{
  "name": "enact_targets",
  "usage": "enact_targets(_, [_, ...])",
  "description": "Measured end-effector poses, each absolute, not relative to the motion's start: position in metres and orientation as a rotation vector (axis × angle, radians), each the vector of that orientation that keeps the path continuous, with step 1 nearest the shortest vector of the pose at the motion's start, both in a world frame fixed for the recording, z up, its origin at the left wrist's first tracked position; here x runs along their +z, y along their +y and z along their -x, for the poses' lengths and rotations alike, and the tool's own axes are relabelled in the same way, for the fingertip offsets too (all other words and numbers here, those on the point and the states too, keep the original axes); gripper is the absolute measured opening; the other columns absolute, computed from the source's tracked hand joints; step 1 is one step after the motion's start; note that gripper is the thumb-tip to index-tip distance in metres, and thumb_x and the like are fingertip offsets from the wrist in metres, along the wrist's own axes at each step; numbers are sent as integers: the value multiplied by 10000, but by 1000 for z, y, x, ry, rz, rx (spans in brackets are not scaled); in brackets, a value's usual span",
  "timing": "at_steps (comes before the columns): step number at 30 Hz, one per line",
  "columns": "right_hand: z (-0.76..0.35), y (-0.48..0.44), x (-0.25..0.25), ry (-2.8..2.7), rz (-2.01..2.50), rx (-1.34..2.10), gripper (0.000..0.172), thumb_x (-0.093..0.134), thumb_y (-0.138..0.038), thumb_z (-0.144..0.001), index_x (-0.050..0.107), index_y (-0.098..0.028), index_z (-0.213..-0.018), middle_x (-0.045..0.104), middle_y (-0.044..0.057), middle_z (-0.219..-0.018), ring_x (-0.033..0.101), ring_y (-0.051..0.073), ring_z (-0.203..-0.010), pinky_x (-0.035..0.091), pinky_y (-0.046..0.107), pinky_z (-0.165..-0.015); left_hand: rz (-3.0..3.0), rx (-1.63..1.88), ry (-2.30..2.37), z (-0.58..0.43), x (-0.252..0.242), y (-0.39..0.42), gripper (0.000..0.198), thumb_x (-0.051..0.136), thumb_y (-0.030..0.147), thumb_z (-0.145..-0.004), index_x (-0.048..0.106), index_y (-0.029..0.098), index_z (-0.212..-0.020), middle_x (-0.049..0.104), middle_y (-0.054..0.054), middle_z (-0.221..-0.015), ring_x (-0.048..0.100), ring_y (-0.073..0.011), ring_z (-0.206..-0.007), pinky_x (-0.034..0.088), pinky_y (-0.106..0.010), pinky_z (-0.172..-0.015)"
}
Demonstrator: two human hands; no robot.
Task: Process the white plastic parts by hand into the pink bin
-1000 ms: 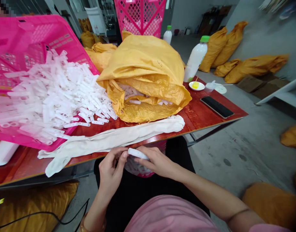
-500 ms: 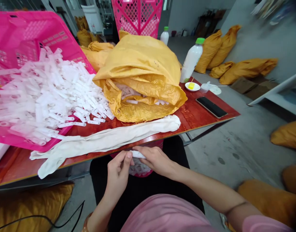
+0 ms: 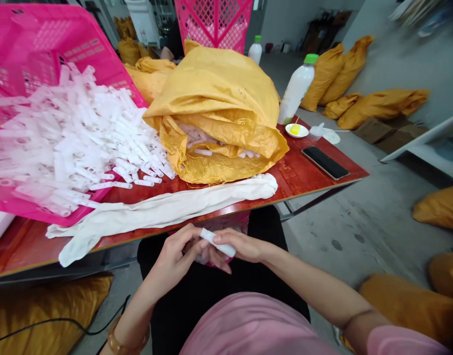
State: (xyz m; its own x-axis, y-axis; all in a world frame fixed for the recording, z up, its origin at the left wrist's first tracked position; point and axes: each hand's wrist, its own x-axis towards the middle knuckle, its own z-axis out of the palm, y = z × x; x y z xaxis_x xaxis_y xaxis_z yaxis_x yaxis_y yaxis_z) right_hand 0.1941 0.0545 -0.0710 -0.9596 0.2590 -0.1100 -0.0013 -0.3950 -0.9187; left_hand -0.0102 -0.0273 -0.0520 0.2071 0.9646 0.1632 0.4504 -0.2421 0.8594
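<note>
Right grip (image 3: 243, 245) holds one tube (image 3: 221, 245) (white, tilted).

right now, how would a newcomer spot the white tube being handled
Find the red table and look just below its near edge, above the person's lap. There the right hand holds a white tube at a slant, one end beside the left hand. Unlike the loose tubes heaped in the pink basket, this one is held in hand.

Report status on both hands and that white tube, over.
Right hand gripping white tube. Left hand at its left end. White cloth along red table's near edge, not covering tube.
</note>
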Motion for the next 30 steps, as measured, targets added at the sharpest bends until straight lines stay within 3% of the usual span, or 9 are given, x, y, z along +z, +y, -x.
enact_targets(3, [-197,58,-52,-2189,504,1721,270,470,-360,-1011,622,-139,-978,617,31,-847,558,135,-745,418,237,-683,-1792,879,1357,9,-48,-32,138,547,291,-1013,646,199,-984,607,5,-836,542,-113,-719,429,-219,-671])
enact_targets(7, [-200,64,-37,-2545,487,1393,165,527,-222,-967,607,-153,-840,499,-44,-668,451,85,-594,315,207,-576,-1745,787,1321,9,-42,-36,159,536,321,-1018,647,207,-1014,628,8,-841,554,-116,-725,432,-222,-675])
enact_targets(11, [-195,60,-47,-2531,540,1459,198,582,-165,-894,523,-163,-705,425,-77,-561,399,62,-507,258,190,-499,-1742,743,1293,9,-40,-38,202,511,335,-1025,644,198,-959,623,-1,-827,555,-123,-725,430,-229,-675])
enact_targets(16, [-195,44,-73,-2124,727,1828,236,446,-283,-1000,622,-145,-926,611,-23,-656,537,95,-541,377,178,-513,-1761,714,1313,8,-46,-41,240,493,349,-1030,645,188,-937,616,-15,-840,543,-126,-724,420,-239,-674])
enact_targets(19, [-201,47,-75,-2152,642,1785,301,448,-354,-1021,644,-133,-961,635,-5,-699,568,102,-593,405,187,-557,-1691,683,1297,9,-49,-39,241,503,366,-1025,652,190,-957,636,-16,-851,562,-130,-739,432,-241,-688])
enact_targets(27, [-199,62,-72,-2174,558,1920,249,596,-358,-939,605,-145,-809,563,-45,-578,514,86,-502,349,172,-490,-1719,690,1235,6,-49,-34,208,520,333,-1021,650,191,-942,622,-7,-828,545,-122,-713,427,-232,-653])
enact_targets(30, [-197,48,-89,-1859,660,2106,308,495,-453,-991,554,-164,-902,575,-33,-614,455,84,-487,335,184,-487,-1830,802,1273,4,-56,-36,151,518,266,-1021,630,196,-948,576,-8,-837,535,-122,-730,439,-234,-673])
